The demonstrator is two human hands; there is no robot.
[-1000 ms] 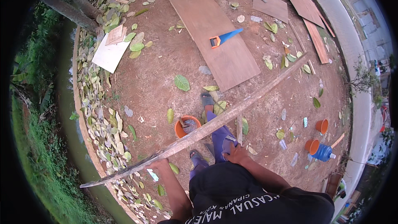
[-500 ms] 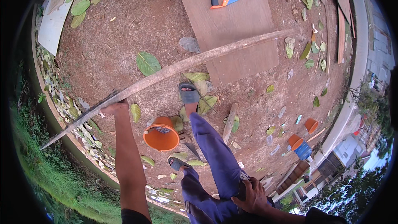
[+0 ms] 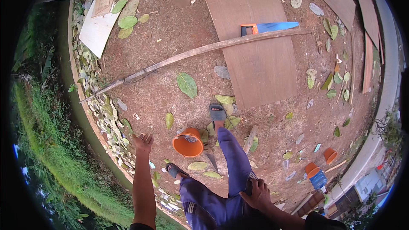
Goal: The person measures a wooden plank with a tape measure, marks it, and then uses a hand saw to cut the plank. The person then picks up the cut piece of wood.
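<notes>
My left hand (image 3: 143, 142) is open below the long wooden pole (image 3: 183, 59), apart from it, fingers spread over the dirt. My right hand (image 3: 258, 194) rests open on my right thigh with fingers slightly bent. The pole lies across the dirt and a large plywood sheet (image 3: 260, 79), just in front of a blue-bladed saw (image 3: 272, 27) with an orange and black handle. An orange bucket (image 3: 182, 147), tipped toward me, sits right of my left hand, near my sandalled feet. A grey pointed piece (image 3: 211, 159) lies beside it.
A white board (image 3: 91, 34) with small wood pieces lies back left by a leaf-strewn edge (image 3: 71, 59) along a green ditch (image 3: 72, 106). More boards (image 3: 334, 0) lie at right, with orange pots (image 3: 330, 155) and a blue water jug (image 3: 318, 181). A concrete path (image 3: 383, 102) borders the right.
The pole has been let go and now lies farther forward on the ground. My left hand has left it and opened. My right hand stays on my thigh.
</notes>
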